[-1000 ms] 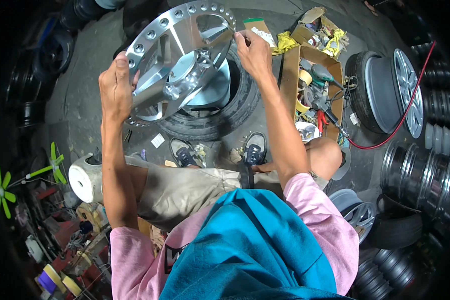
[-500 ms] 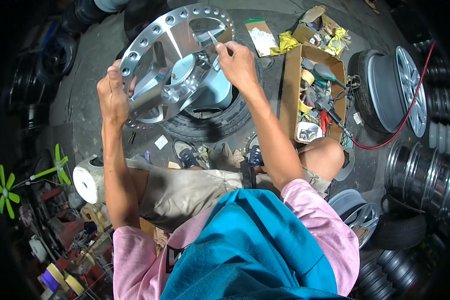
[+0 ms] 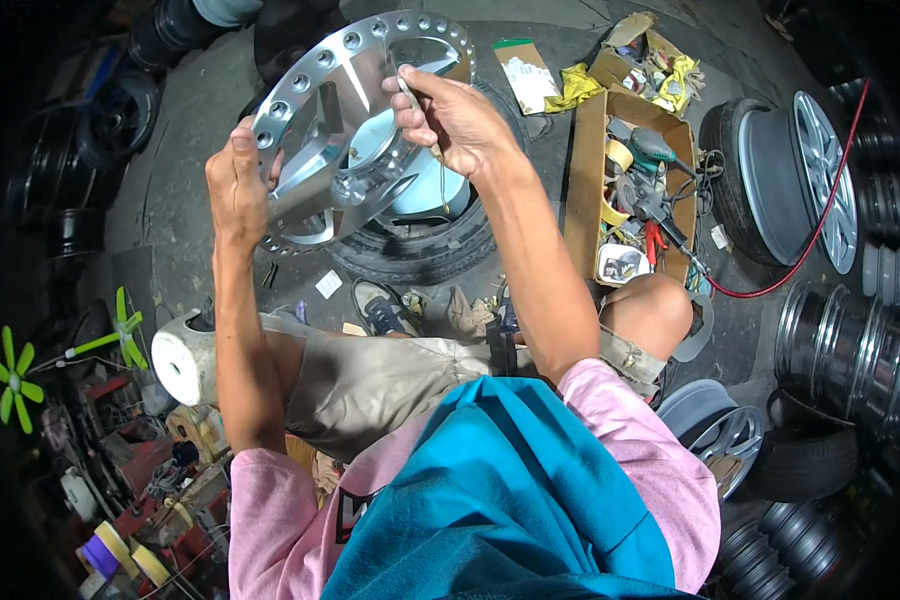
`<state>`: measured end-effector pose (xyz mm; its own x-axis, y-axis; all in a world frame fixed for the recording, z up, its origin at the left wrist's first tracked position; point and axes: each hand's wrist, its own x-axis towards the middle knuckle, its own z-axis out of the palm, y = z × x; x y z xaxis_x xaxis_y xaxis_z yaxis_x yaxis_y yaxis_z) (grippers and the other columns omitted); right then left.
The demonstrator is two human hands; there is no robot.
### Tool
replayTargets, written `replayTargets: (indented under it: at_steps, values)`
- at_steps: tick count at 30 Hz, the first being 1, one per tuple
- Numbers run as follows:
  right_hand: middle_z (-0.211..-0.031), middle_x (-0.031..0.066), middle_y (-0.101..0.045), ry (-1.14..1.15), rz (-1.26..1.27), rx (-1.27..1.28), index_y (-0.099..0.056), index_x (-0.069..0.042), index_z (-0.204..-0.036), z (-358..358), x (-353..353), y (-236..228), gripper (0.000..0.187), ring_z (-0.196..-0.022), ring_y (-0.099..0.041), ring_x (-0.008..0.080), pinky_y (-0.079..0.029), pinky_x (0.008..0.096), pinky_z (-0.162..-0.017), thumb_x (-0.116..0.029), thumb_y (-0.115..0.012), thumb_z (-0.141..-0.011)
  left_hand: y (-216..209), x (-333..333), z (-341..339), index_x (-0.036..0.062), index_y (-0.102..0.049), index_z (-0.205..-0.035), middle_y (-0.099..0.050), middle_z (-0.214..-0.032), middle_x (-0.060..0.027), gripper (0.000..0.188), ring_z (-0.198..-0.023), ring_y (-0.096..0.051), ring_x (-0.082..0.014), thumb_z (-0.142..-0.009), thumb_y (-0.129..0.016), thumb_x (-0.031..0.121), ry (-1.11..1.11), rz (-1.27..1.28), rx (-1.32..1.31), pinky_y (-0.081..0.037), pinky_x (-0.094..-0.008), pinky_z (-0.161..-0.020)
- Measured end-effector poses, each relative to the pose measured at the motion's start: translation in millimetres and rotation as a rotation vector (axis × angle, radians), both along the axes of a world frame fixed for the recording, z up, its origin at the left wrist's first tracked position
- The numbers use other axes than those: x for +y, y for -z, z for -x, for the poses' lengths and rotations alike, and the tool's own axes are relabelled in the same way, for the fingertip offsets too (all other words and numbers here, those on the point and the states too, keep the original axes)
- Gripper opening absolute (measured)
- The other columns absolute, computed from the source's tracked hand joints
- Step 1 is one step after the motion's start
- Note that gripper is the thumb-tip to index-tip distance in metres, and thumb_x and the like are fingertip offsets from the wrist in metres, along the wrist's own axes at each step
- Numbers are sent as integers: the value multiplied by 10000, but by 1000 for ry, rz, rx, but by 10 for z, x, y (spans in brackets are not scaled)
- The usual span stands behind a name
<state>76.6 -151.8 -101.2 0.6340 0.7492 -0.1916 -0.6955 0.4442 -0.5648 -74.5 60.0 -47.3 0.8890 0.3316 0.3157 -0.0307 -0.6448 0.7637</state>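
Note:
My left hand (image 3: pixel 238 185) is closed around the left rim of a shiny silver wheel centre (image 3: pixel 325 95), thumb on its face. The wheel centre is tilted up, with spokes and a ring of bolt holes along its edge. My right hand (image 3: pixel 458 125) is closed on a slim, blade-like tool (image 3: pixel 407 92), held over the right side of the spokes. Its exact kind is hard to make out. Below the wheel centre a black tyre (image 3: pixel 425 255) lies flat, and a pale blue object (image 3: pixel 435 195) sits inside it, partly hidden.
Right of the tyre stands a cardboard box (image 3: pixel 585 190) of power tools and tape rolls. A smaller carton (image 3: pixel 615 65) lies behind it. A tyred wheel (image 3: pixel 760 180) and a red hose (image 3: pixel 770 293) are farther right. A white stool-like cylinder (image 3: pixel 175 365) is at left.
My right hand has turned and drawn the tool slightly left and up over the spokes. The wheel centre and my left hand have shifted slightly right in view.

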Motion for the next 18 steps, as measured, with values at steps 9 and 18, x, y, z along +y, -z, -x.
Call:
replayTargets:
  at_steps: [9, 18]
  values:
    - [-695, 12, -614, 260, 422, -502, -691, -3, -1034, 415, -149, 24, 324, -568, -545, 58, -417, 237, -469, -298, -564, -1077, -11, 32, -49, -9, -699, -1155, -563, -666, -13, 676, -599, -500, -94, -1103, -364, 576, 8, -5, -25, -389, -288, -552]
    - [-863, 149, -680, 680, 757, -1424, -693, -3, -902, 686, 122, 8, 171, -720, -661, 385, -527, 452, -646, -167, -715, -949, -61, -53, -54, -17, -703, -1109, -511, -654, 24, 812, -609, -445, -84, -1079, -275, 672, -8, -62, 34, -347, -280, -569]
